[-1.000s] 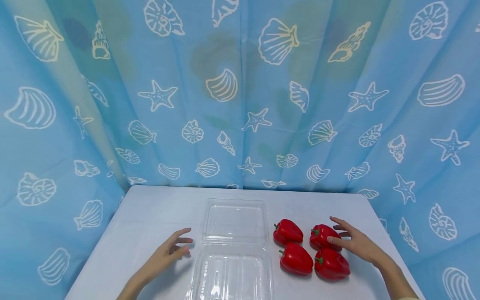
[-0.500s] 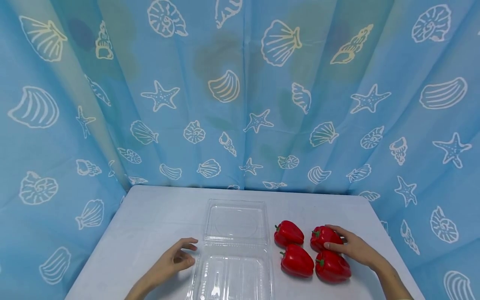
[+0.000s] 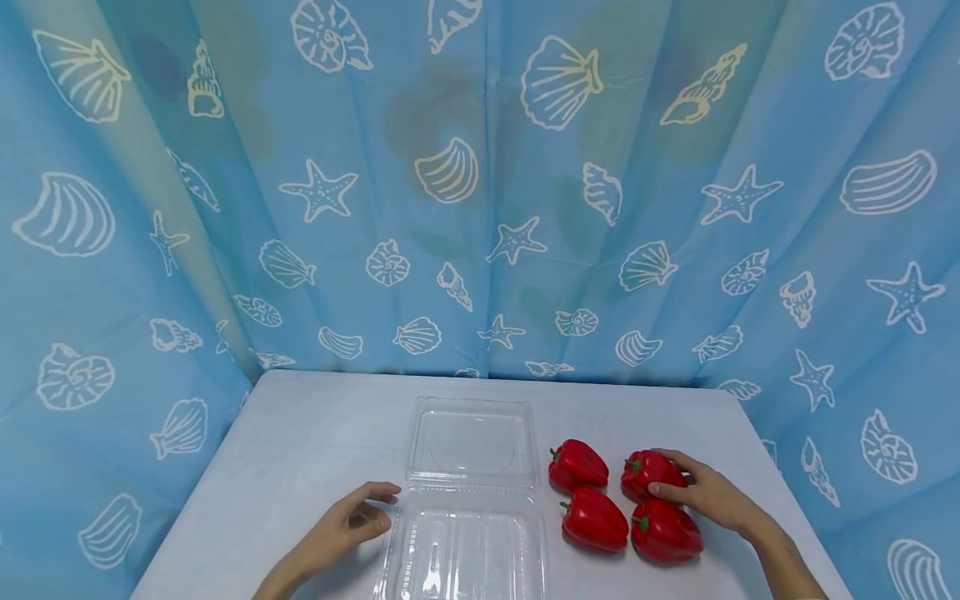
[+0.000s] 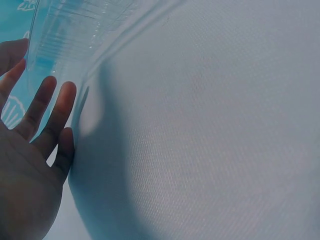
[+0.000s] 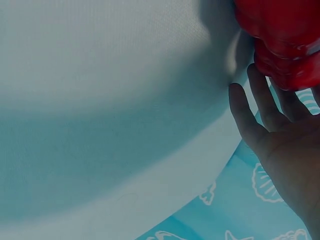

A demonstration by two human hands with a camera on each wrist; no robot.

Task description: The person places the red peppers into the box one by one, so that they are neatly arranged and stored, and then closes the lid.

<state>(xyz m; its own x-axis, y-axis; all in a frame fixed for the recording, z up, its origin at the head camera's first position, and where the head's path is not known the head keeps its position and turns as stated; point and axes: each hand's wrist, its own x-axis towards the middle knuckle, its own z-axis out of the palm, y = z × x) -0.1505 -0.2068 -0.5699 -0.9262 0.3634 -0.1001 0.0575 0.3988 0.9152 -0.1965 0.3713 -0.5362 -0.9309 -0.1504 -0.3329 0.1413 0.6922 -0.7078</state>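
Right hand (image 3: 711,493) has thumb and fingers round the glossy red, blocky bell pepper with a green stem (image 3: 643,473), between 4 and 5 o'clock in head view; step looks like taking hold. Left hand (image 3: 351,520) relaxed, thumb and fingers apart, at the 9 o'clock edge of the opened, clear plastic hinged container (image 3: 472,442); can't tell if touching. Next move probably calls for a firm grip and straight lift: near red pepper (image 3: 666,533) crowds it at 6, contact unclear. Front-left red pepper (image 3: 595,520) at 8, back-left red pepper (image 3: 576,465) at 9. White-clothed table (image 3: 315,425) ends at 3, beyond the fingers; most room toward 12, up to the blue shell-print curtain (image 3: 480,283).
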